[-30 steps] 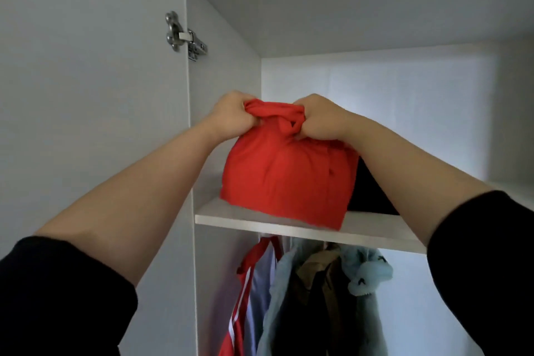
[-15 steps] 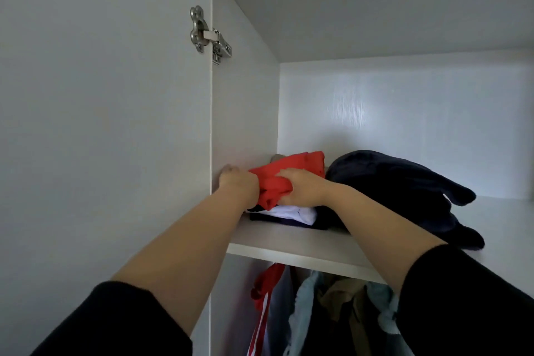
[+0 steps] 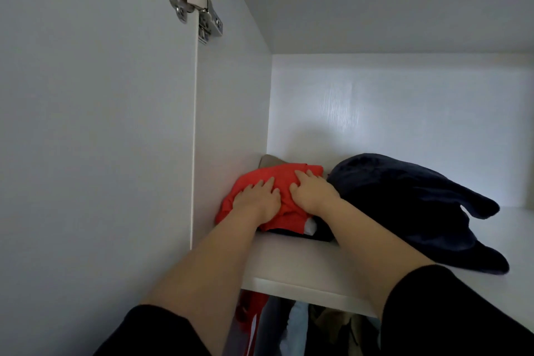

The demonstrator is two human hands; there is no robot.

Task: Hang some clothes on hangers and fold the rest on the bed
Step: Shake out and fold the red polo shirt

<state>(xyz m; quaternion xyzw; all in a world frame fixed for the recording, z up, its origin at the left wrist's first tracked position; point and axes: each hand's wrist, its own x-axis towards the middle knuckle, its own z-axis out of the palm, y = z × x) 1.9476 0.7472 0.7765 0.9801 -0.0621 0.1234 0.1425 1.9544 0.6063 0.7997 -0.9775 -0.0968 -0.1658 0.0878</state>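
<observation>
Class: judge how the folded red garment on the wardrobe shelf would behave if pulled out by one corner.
Probably floppy: the red garment creases under the left hand and right hand. Likely light: thin cloth. Apt to unfold and drag the clothes beneath.

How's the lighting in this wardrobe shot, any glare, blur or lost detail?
Head view: dim light; pale sheen on the back panel; the dark garment is near-black, folds barely readable; left hand, right hand and red garment look sharp; hanging clothes sit in shadow.

Matt red cloth (image 3: 277,179); shiny metal hinge (image 3: 193,0).
</observation>
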